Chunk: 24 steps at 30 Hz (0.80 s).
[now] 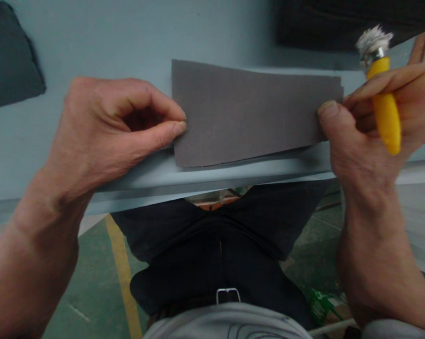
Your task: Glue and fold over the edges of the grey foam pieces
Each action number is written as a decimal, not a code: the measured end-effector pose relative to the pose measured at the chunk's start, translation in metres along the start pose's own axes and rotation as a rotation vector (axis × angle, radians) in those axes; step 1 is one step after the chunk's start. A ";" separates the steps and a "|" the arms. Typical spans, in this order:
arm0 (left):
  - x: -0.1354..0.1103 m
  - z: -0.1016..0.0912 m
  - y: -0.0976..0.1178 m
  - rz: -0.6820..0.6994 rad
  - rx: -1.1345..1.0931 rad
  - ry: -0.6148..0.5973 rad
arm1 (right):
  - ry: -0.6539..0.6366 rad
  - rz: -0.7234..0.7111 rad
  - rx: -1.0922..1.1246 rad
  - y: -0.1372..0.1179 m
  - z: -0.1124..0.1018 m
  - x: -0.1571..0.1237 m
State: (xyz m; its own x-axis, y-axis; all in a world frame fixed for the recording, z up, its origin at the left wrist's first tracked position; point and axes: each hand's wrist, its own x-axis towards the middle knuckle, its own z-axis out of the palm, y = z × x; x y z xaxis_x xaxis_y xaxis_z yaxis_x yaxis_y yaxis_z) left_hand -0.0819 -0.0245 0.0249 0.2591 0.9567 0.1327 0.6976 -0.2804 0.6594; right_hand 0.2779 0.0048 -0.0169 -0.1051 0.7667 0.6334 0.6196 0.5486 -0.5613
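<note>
Right between the two hands, a grey-brown sheet [247, 117] is spread above the worktop [156, 28], close to the worktop's near edge and roughly in line with it. The left hand [95, 127] is gripping the sheet's left edge, pinched between thumb and index finger, so nearly all of the sheet extends to the right of that hand. The right hand [364, 155] grips the opposite end, thumb pressed on the upper face and fingers at the edge or behind it; from there the sheet reaches out to the left. It is broader at the left hand and tapers towards the right one, with a small step in its outline at the far right corner. Shadow shows beneath its near side; whether any part touches the worktop cannot be told.

The right hand also carries a brush [388, 115] with a yellow handle, a metal ferrule and whitish bristles, held among the fingers with the bristles pointing towards the worktop's far side. Beyond it, towards the worktop's far right corner, sits a black object [339, 23], cut off by the view. Towards the far left corner lies a dark sheet [7, 56], well apart from the left hand
</note>
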 end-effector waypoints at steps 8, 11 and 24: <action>-0.001 -0.001 -0.004 0.058 0.004 -0.001 | 0.019 0.022 0.011 -0.001 0.001 0.000; -0.001 0.001 -0.007 0.097 0.015 -0.007 | 0.016 0.040 0.029 -0.006 0.003 0.001; -0.001 0.006 -0.027 0.101 0.048 0.013 | 0.005 0.025 0.026 -0.020 0.005 0.004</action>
State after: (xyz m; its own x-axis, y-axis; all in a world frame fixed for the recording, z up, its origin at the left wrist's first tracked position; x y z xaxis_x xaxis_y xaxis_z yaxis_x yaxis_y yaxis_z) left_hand -0.0967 -0.0186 0.0025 0.3217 0.9241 0.2063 0.6992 -0.3787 0.6063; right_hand 0.2612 -0.0016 -0.0057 -0.0854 0.7786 0.6217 0.6017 0.5376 -0.5907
